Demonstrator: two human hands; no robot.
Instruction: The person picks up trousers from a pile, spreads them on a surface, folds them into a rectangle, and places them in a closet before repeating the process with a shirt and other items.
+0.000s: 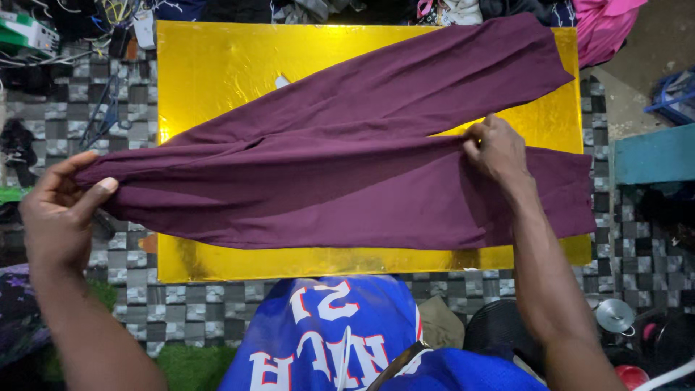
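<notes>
A long maroon garment (347, 166) lies stretched across a shiny gold board (210, 65). My left hand (58, 210) pinches its left end, lifted just past the board's left edge. My right hand (496, 148) grips a fold of the cloth near the board's right side, pulling a taut crease between both hands. One leg or sleeve of the garment runs up to the board's far right corner, and another lies flat toward the right edge.
The board rests over a grey checkered floor (145, 297). Cables and a box (29, 29) sit at the far left, pink cloth (604, 29) at the far right, a teal bench (655, 156) to the right, a metal lid (615, 315) lower right.
</notes>
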